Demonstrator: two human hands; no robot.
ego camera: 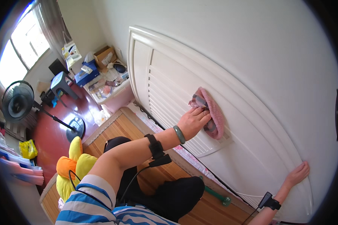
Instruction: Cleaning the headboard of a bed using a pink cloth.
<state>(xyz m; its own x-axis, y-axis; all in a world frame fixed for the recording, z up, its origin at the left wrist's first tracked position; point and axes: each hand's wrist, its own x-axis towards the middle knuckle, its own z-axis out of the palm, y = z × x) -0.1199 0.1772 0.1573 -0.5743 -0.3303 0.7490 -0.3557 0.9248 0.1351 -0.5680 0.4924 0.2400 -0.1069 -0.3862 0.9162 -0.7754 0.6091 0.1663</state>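
My left hand [195, 121], with a green bangle at its wrist, holds a folded pink terry cloth [217, 119] with grey patches flat against the louvred panel of a white headboard [169, 78]. Far to the lower right, my right hand [298, 175] grips the curved top edge of the same headboard, its fingers partly hidden. Both forearms wear black straps with small devices and cables. Below the headboard lies a brown bamboo mat [155, 180] under my bent legs in black.
A green stick-like object [214, 194] lies on the mat beside the headboard. Yellow-orange plush cushions [73, 168] are at the left. Beyond them are a black standing fan [18, 101], a grey plastic stool [62, 83] and a cluttered storage box [115, 95] with a blue box [87, 74].
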